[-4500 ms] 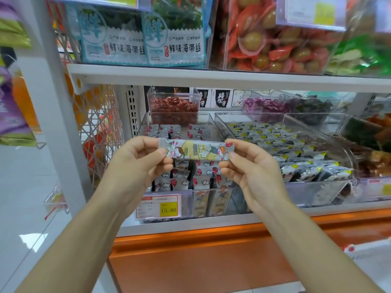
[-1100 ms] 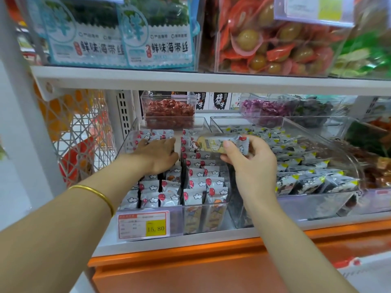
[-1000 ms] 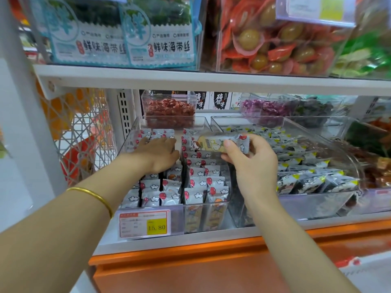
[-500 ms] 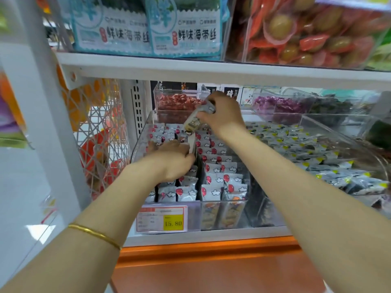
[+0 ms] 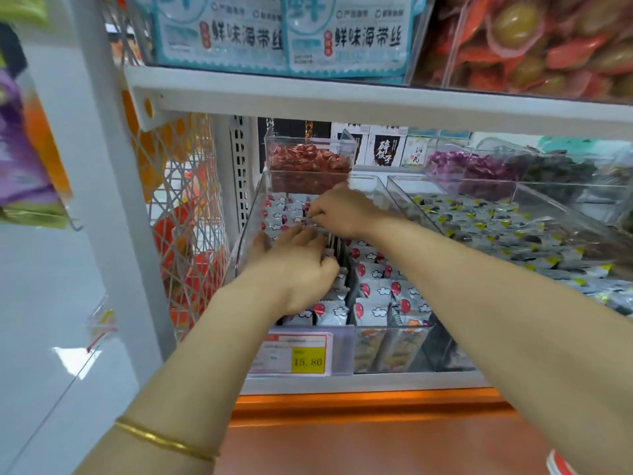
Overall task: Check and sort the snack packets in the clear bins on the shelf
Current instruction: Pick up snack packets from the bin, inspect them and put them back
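The white shelf [image 5: 342, 97] fills the frame with two levels showing; the upper one is cut off at the top edge, so its two blue seaweed packs [image 5: 284, 39] lose their tops, and the bin of red and green pouches [image 5: 534, 46] at upper right runs out of the picture. On the lower level two large clear bins stand side by side. The left bin [image 5: 251, 231], at the centre of the frame, is packed with rows of white snack packets [image 5: 376, 293] printed with red spots, too many to count. The right bin [image 5: 411, 190] holds dark packets with yellow corners [image 5: 496, 231], and its far end is cut off at the right edge. Behind them sits one small clear box of red sweets [image 5: 308, 162]; further bins at upper right are too blurred to read. Two bare forearms reach in from the bottom of the frame. The left hand [image 5: 294, 269] lies palm down on the packets in the left half of the left bin, fingers straight, its grip released, hiding the rows beneath it. The right hand [image 5: 342, 210] is at the back of the same bin, its grip pinching the silvery edge of one packet [image 5: 313, 222] between thumb and forefinger; the rest of that packet is hidden and blurred. One price tag [image 5: 294, 354] reading 15.80 sits on the left bin's front wall, and one gold bangle [image 5: 164, 440] circles the left forearm at lower left
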{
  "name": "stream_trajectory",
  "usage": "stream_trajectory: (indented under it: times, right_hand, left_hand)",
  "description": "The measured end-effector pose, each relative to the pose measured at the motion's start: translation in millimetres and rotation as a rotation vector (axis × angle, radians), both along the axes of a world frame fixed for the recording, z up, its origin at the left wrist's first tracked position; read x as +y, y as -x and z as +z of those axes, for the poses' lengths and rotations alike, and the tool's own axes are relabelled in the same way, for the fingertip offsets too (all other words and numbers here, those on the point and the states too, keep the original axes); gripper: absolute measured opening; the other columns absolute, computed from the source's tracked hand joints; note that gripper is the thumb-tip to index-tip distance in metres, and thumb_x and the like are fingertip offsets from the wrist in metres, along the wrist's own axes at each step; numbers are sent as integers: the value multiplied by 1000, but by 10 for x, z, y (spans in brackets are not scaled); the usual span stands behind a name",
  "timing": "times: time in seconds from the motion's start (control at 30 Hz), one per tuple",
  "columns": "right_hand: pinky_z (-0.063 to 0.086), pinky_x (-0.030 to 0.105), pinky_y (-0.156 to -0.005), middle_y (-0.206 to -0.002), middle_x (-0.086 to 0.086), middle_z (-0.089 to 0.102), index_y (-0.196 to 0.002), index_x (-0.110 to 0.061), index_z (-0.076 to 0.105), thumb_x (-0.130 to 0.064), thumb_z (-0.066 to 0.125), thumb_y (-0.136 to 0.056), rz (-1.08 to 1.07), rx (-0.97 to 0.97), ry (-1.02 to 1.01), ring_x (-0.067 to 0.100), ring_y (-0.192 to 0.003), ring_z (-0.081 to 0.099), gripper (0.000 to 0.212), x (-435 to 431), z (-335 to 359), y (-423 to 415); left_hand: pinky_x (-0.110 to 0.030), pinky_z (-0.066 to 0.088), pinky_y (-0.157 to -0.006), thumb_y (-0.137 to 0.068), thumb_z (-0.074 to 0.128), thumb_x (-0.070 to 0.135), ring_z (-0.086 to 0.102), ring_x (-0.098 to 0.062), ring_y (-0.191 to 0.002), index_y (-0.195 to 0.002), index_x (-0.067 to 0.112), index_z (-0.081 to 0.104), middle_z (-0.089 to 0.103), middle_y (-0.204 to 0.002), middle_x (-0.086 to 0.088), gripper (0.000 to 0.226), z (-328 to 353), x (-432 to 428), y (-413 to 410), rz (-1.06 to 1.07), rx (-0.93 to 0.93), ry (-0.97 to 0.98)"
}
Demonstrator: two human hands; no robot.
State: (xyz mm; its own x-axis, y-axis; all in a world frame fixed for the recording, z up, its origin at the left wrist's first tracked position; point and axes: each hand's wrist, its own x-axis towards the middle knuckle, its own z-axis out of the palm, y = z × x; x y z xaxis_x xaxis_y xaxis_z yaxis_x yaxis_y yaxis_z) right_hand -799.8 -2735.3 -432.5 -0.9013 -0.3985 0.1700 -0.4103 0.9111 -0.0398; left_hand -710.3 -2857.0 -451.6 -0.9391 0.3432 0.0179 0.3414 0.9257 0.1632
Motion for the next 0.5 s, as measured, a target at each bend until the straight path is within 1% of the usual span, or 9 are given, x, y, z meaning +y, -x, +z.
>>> stream_trajectory:
  times: [0.07,0.13,0.2,0.27,0.33,0.4,0.47,0.5]
  right_hand:
    - [33,47,-101,-119,1,64,-112,-18,67,-17,44,-95,3,-5,-20,27,-119,43,29,6,18,54]
    - [33,47,-105,-119,1,66,-109,-17,69,-15,42,-94,6,-23,25,25,-119,49,31,22,51,116]
    - [36,39,-105,-119,2,66,-107,-14,71,-12,43,-93,-7,-63,134,20,-116,54,31,31,80,160]
    - [40,30,-96,-119,3,67,-106,-12,71,-6,45,-92,-17,-84,215,16,-110,58,31,32,104,197]
    - [43,28,-91,-117,5,67,-103,-11,71,-1,47,-91,-27,-41,244,16,-107,60,29,30,117,237]
    - [45,28,-89,-115,5,66,-103,-10,70,-2,50,-91,-49,50,265,17,-104,61,24,18,123,287]
    - [47,31,-90,-114,6,65,-104,-10,68,-7,55,-91,-85,123,237,19,-103,60,18,-4,105,350]
    - [47,34,-93,-112,6,65,-102,-10,68,-12,58,-90,-103,130,185,21,-105,58,15,-19,85,378]
  left_hand:
    - [-51,-3,-115,-97,21,39,-1,-12,-145,-149,22,14,4,-159,4,55,-2,4,-11,-6,1,-9]
    - [-51,-3,-115,-98,20,39,-2,-12,-145,-149,23,14,3,-159,4,54,-4,-3,-19,-8,0,-14]
    - [-51,-4,-115,-98,19,40,-3,-12,-145,-150,23,12,1,-159,5,55,0,-5,-23,-7,-5,-15]
    - [-51,-4,-115,-98,19,40,-4,-12,-145,-150,22,12,0,-159,4,55,4,0,-25,-7,-9,-23]
    - [-51,-5,-115,-98,20,39,-5,-12,-145,-149,21,14,0,-159,4,55,5,1,-23,-7,-8,-35]
    - [-50,-6,-115,-98,20,39,-5,-12,-145,-149,21,14,0,-159,3,55,-2,-1,-20,-8,-5,-44]
    - [-50,-6,-115,-98,20,39,-6,-13,-145,-149,21,13,-1,-159,3,55,-9,-2,-16,-4,-9,-55]
    - [-50,-6,-115,-98,21,39,-6,-13,-145,-150,21,12,-2,-159,3,55,-8,0,-11,-1,-12,-65]
